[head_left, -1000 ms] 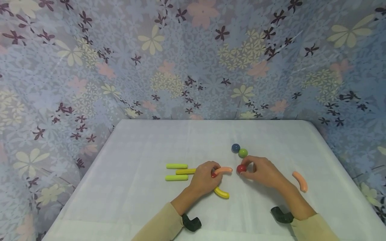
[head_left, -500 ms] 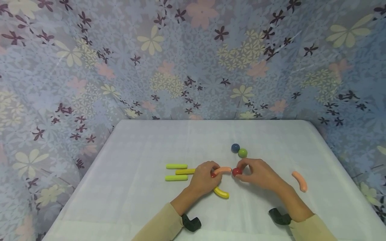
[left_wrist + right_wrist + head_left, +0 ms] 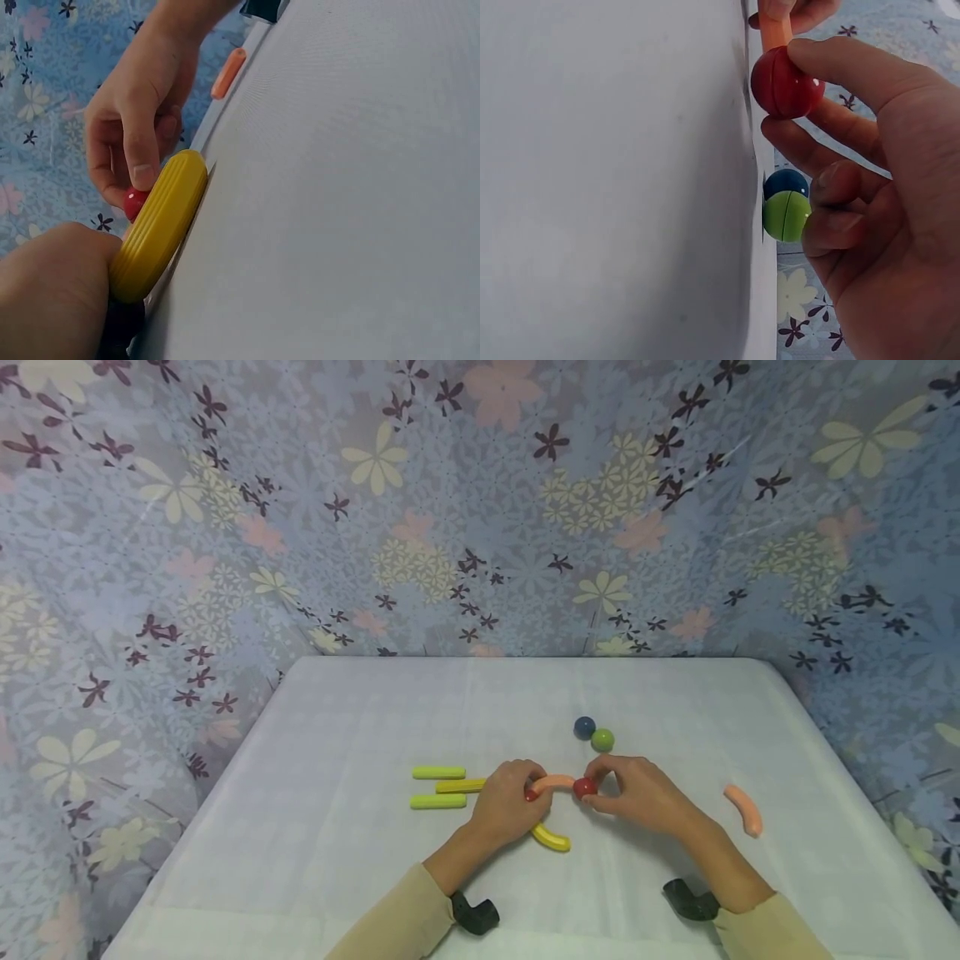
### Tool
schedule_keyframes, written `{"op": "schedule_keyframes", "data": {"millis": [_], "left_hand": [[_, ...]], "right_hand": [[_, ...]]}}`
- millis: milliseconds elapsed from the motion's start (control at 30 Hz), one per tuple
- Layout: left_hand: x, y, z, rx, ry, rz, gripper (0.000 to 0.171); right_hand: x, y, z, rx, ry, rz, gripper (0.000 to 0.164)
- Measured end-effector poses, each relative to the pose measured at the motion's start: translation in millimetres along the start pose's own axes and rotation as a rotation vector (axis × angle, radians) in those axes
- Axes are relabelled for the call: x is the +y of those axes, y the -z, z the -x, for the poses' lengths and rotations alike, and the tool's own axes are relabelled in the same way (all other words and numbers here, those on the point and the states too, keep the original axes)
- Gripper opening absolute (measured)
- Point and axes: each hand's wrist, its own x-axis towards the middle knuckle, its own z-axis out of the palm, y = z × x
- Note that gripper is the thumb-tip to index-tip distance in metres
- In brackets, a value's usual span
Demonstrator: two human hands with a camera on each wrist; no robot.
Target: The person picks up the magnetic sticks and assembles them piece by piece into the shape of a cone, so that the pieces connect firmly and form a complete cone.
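Observation:
In the head view my left hand (image 3: pixel 508 806) holds an orange curved magnetic stick (image 3: pixel 557 782) near its left end, where a bit of a red ball (image 3: pixel 531 795) shows between the fingers. My right hand (image 3: pixel 641 795) pinches another red ball (image 3: pixel 584 788) between thumb and fingertips. That ball sits against the stick's right end; the right wrist view shows the red ball (image 3: pixel 786 84) meeting the orange stick (image 3: pixel 775 31). From under my left hand a yellow curved stick (image 3: pixel 551 838) reaches toward the front right. A dark ball (image 3: pixel 124 324) shows at its near end in the left wrist view.
Left of my left hand lie two lime sticks (image 3: pixel 438 772) with a yellow straight stick (image 3: pixel 459 786) between them. A blue ball (image 3: pixel 584 727) and a green ball (image 3: pixel 602 740) sit together behind my right hand. Another orange curved stick (image 3: pixel 743 810) lies right on the white tabletop (image 3: pixel 337 860).
My right hand has moved left with its red ball, from a gap beside the orange stick to the stick's right end. My left hand has stayed in place.

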Motion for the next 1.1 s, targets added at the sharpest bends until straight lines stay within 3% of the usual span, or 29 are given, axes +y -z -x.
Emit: {"op": "schedule_keyframes", "data": {"millis": [300,500,633,767,900,1100], "left_hand": [[0.7,1.1,-0.3,-0.023,0.017,-0.006,0.022],[1.3,6.7,-0.6,-0.029,-0.012,-0.032,0.028],[0.2,19.4,-0.5,-0.054,-0.091,0.020,0.027],[-3.8,28.6,-1.0,-0.164,-0.224,0.095,0.021],[-7.8,28.6,-2.6,-0.275,-0.346,0.067,0.024],[-10.5,28.0,-4.7,-0.347,-0.407,0.044,0.025]], "right_hand": [[1,-2,-1,0.006,-0.026,-0.018,0.031],[2,-2,-1,0.014,-0.016,-0.028,0.031],[3,-3,0,0.010,-0.006,-0.038,0.032],[4,-4,-1,0.004,-0.009,-0.039,0.032],[6,-4,-1,0.006,-0.003,-0.030,0.031],[9,-2,-1,0.007,0.017,-0.025,0.032]]}}
